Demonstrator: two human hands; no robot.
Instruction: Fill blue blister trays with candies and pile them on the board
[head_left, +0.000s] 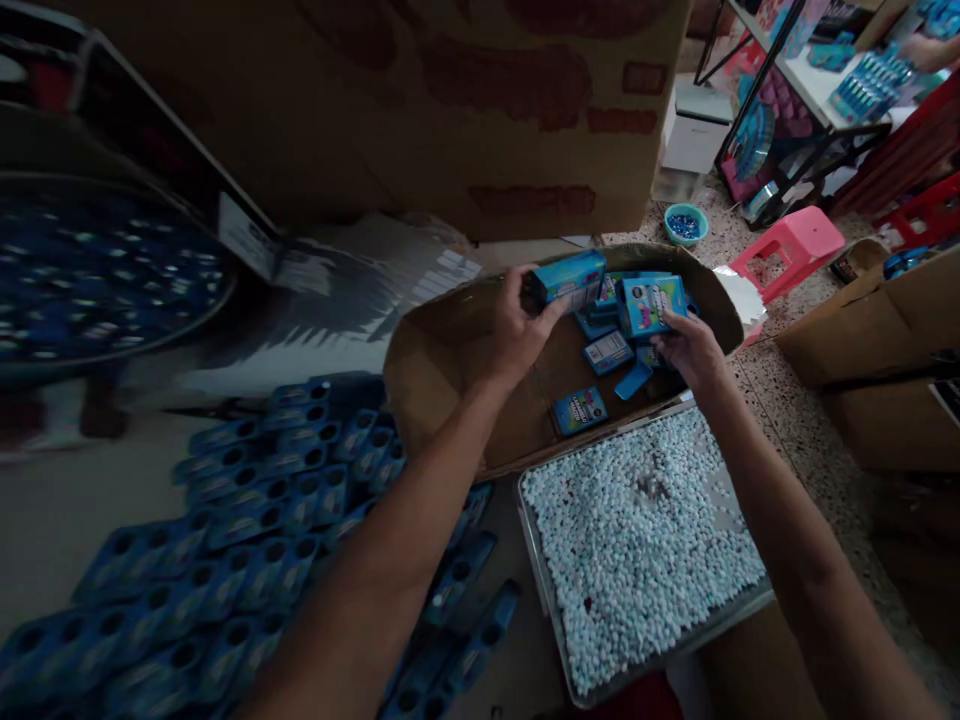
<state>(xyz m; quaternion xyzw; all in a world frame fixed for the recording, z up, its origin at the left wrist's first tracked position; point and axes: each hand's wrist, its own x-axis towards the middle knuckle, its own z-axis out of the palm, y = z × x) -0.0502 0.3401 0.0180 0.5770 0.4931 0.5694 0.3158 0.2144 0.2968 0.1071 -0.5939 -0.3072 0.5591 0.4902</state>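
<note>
My left hand (517, 330) is closed around a small blue printed box (570, 278), held over an open cardboard carton (442, 350). Further right, my right hand (690, 350) grips another small blue box (652, 303) above the carton's right part. Several more of these little boxes (609, 352) lie loose inside the carton, one (579, 410) near its front edge. Both forearms reach forward from the bottom of the view.
A metal tray (536, 560) filled with small white-blue pellets lies in front of the carton. Rows of blue plastic holders (247, 540) cover the left. A big cardboard box (450, 100) stands behind. A pink stool (795, 245), a small bowl (685, 222) and brown cartons (877, 350) sit at right.
</note>
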